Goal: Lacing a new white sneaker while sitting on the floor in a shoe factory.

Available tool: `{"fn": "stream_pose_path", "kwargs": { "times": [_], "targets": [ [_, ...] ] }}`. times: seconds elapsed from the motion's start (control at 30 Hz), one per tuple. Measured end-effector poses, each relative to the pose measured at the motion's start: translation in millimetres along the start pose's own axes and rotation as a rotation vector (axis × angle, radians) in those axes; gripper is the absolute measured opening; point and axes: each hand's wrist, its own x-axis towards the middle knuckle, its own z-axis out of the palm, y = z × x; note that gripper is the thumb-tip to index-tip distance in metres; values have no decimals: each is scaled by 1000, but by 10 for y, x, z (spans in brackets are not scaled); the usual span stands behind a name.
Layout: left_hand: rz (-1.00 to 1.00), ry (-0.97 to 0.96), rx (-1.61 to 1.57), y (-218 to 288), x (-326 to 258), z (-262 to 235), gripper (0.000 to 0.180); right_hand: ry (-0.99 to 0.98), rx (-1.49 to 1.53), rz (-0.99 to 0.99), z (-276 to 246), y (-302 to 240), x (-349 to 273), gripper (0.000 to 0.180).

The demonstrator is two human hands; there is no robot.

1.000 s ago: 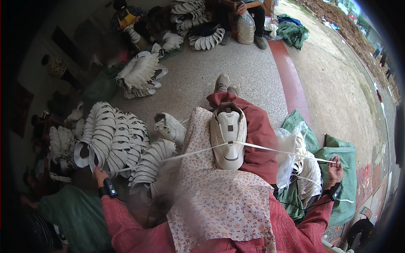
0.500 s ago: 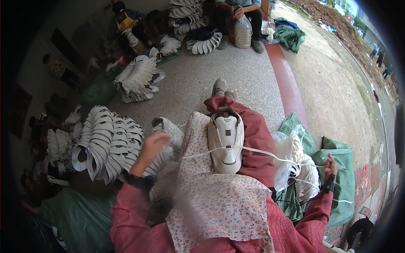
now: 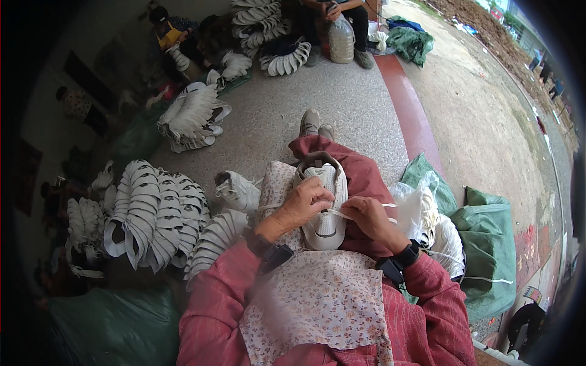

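A cream-and-white sneaker (image 3: 320, 236) lies on my lap with its toe toward me, its heel opening facing away. My left hand (image 3: 300, 206) bends over the lacing area from the left, fingertips pinched together; what is between them is hidden. From the right, my right hand (image 3: 370, 219) pinches the white shoelace (image 3: 337, 213) close to the sneaker's lower lacing. Both hands nearly meet above the tongue. Under the sneaker are a floral apron (image 3: 317, 287) and my red trousers (image 3: 366, 177).
Left of my lap stand another white shoe (image 3: 237, 191) and stacked white shoe uppers (image 3: 155, 210). At my right are a clear plastic bag (image 3: 418, 204) with white laces and a green sack (image 3: 485, 244). Farther off, a seated person (image 3: 336, 12) has a large plastic bottle (image 3: 340, 41).
Both hands came in from the sides to the sneaker, where they were spread apart before. The lace, earlier stretched out to both sides, is now pinched by my right hand.
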Motion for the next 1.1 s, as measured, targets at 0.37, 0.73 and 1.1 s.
{"fn": "stream_pose_path", "kwargs": {
  "times": [0.37,0.73,1.1],
  "targets": [
    [-28,-35,12,-36,43,32,7,-169,284,364,123,141,144,16],
    [305,-40,303,-5,30,-35,6,114,-457,-263,-171,-269,250,32],
    [330,-98,194,-135,92,-49,12,-278,-570,-437,-270,-52,492,31]
  ]
}}
